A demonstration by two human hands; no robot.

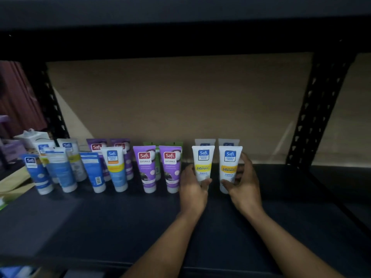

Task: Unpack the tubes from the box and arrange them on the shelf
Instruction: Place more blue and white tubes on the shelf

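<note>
Two white tubes with yellow bands stand cap-down on the dark shelf [120,221]. My left hand [193,187] grips the left white tube [203,162] near its cap. My right hand [242,183] grips the right white tube [229,163], fingers curled behind it. Two more white tubes [205,141] stand behind them. To the left stand two purple tubes [145,167], green tubes [152,143] behind those, then several blue and white tubes [116,169]. The box is out of sight.
A black perforated upright [319,109] rises at the right, another [53,109] at the left. The beige back wall [180,97] closes the shelf. A dark shelf board [180,27] hangs overhead. A white carton [33,137] sits far left.
</note>
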